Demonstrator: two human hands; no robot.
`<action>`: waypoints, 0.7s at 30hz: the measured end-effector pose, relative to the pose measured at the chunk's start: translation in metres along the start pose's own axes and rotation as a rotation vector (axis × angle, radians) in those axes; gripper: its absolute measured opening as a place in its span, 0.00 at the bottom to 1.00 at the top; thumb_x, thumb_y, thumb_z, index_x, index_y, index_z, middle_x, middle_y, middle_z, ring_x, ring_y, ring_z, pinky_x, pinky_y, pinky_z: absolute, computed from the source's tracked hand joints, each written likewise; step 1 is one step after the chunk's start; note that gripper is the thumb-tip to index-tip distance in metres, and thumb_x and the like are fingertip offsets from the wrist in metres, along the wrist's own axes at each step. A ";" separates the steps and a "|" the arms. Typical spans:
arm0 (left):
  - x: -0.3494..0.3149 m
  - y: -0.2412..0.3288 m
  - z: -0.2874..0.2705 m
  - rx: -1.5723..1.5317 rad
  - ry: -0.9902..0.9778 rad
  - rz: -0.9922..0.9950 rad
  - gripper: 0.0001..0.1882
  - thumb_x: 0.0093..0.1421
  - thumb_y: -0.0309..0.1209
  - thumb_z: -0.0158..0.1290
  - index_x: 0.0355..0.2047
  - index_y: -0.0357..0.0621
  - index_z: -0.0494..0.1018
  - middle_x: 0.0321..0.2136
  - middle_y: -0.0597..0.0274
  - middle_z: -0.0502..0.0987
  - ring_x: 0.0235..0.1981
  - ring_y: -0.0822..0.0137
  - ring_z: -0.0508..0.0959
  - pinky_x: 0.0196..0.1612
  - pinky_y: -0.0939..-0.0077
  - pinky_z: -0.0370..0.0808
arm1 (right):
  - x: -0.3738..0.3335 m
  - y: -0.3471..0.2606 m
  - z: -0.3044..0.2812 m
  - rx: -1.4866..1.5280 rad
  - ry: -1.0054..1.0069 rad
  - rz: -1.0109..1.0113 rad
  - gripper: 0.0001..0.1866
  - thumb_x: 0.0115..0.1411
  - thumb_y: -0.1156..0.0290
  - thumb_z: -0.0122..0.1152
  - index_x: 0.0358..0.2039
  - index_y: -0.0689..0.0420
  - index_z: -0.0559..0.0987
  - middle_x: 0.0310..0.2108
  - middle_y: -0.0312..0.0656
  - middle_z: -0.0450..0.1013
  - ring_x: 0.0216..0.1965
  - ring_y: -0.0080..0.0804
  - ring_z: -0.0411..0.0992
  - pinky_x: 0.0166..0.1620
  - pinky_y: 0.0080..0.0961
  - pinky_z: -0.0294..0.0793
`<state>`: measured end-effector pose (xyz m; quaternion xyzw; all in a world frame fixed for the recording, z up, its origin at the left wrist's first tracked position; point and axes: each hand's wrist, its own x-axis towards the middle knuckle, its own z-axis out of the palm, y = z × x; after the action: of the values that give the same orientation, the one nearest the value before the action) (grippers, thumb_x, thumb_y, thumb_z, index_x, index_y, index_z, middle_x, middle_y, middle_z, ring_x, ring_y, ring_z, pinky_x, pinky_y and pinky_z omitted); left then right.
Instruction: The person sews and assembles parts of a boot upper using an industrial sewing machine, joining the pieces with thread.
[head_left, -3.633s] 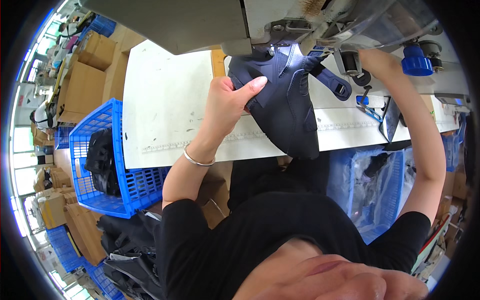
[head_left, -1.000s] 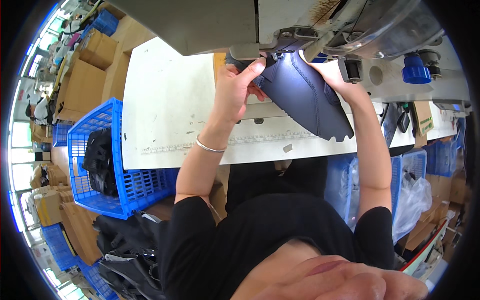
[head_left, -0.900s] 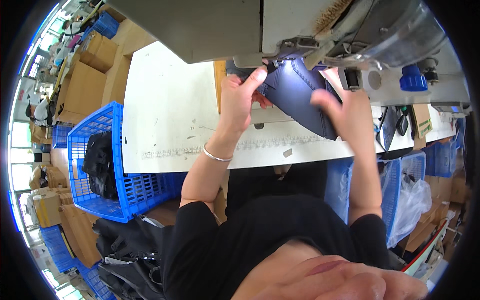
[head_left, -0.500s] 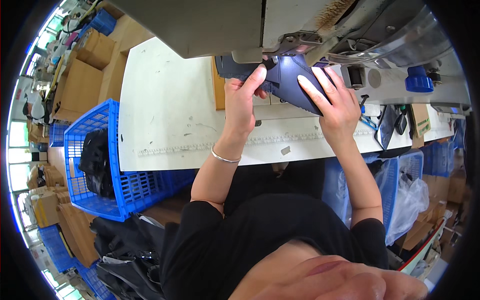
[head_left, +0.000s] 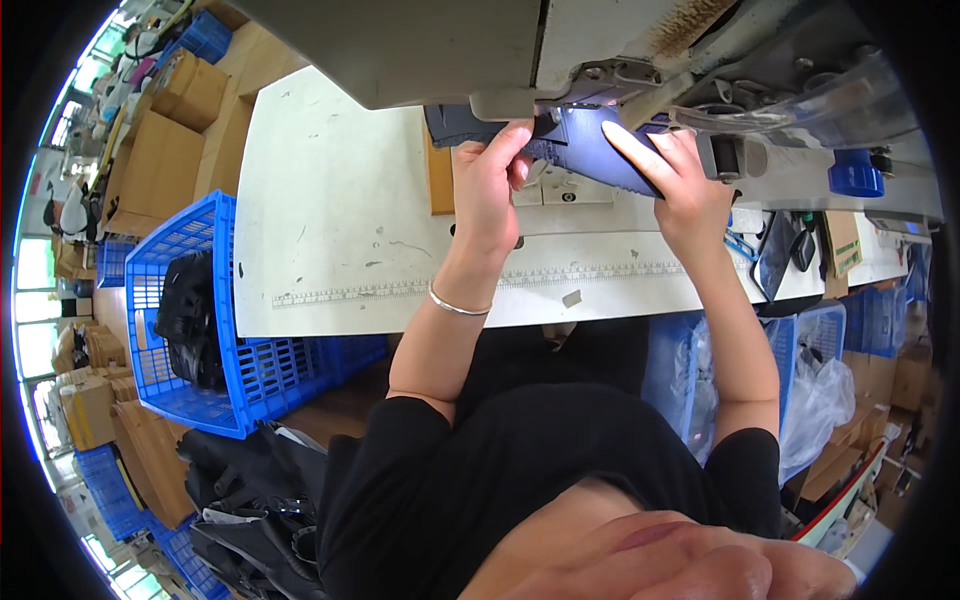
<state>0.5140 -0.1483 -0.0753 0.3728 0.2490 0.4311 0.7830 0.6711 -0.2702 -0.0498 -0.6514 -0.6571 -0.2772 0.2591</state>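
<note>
A stiff, dark blue-black curved piece (head_left: 605,158), perhaps of leather or moulded fabric, lies under the head of a sewing machine (head_left: 440,50). My left hand (head_left: 487,195) pinches its near left edge, thumb on top and the other fingers curled. At the piece's right end is my right hand (head_left: 692,190), one long finger or thumb stretched over the surface and the others bent by the edge. What lies below the piece is hidden, and the machine head covers its far side. The stitching point cannot be made out.
A white table (head_left: 330,210) with a printed ruler strip carries the machine. Scissors (head_left: 802,243) and other tools lie at the right. Blue crates (head_left: 235,320) stand left of the table; dark pieces (head_left: 255,500) are heaped nearby. Clear plastic bags (head_left: 815,410) hang at the right.
The dark piece has turned, its right end swinging away from me. My right hand has shifted right and slightly farther, its fingers bending more. My left hand keeps its pinch.
</note>
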 end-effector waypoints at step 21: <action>-0.012 0.087 -0.043 1.818 0.158 1.150 0.14 0.54 0.41 0.55 0.38 0.50 0.76 0.40 0.64 0.75 0.46 0.64 0.72 0.52 0.61 0.61 | 0.009 0.054 0.079 -0.007 -0.056 0.327 0.14 0.52 0.70 0.58 0.40 0.60 0.74 0.36 0.43 0.71 0.43 0.40 0.66 0.49 0.34 0.63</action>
<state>0.4348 -0.1118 -0.0303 0.8471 0.3132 0.4106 -0.1255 0.7270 -0.2084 -0.0988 -0.7581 -0.5481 -0.2153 0.2803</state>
